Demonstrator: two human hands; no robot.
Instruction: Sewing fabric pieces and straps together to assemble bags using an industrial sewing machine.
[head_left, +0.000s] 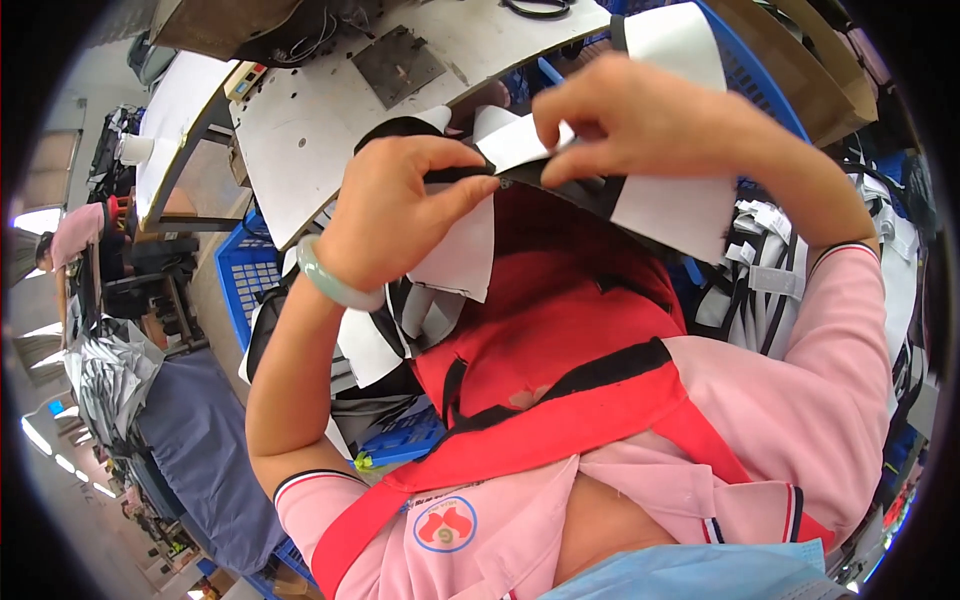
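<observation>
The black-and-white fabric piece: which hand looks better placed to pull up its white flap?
Probably the right hand: its fingertips pinch the white flap, while the left hand clamps the black edge steady.

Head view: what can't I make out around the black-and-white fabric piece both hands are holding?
- Black-and-white fabric piece: its middle is covered by the left hand and right hand.
- Right fingers: tips curled, grip hidden.
- Blue crate: contents blocked by the left forearm.
- Worktable: far end cut off by the picture edge.
</observation>
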